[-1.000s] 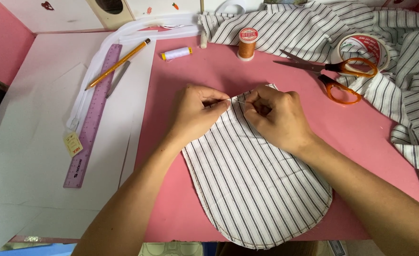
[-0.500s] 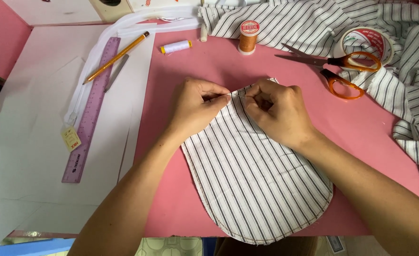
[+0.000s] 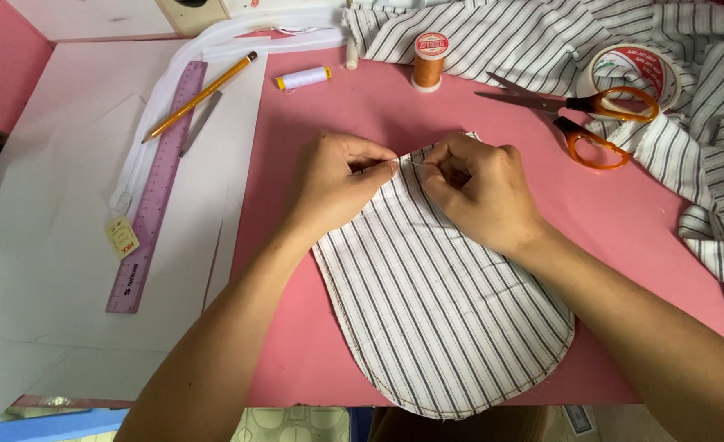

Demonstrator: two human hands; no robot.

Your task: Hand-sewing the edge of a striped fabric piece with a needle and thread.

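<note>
Both sets of fingers pinched the top edge of the striped piece (image 3: 444, 303), the left hand (image 3: 337, 182) and right hand (image 3: 478, 190) almost meeting there, thumb tips nearly touching; something thin showed between them, too small to tell. The piece, rounded at its near end with a stitched border, lay flat on the pink worktop (image 3: 313, 123), spreading from the fingers back toward the person. Beyond the fingers stood an orange spool (image 3: 429, 60), and beyond and left of them lay a white spool (image 3: 304, 78). Beyond and right of the right fingers lay orange-handled scissors (image 3: 579, 115), with a tape roll (image 3: 633, 72) just behind, resting on loose striped cloth (image 3: 689, 123). Well left of the left fingers, on white paper (image 3: 67, 245), lay a purple ruler (image 3: 159, 184), a yellow pencil (image 3: 201, 96) and a white zipper (image 3: 153, 131).
</note>
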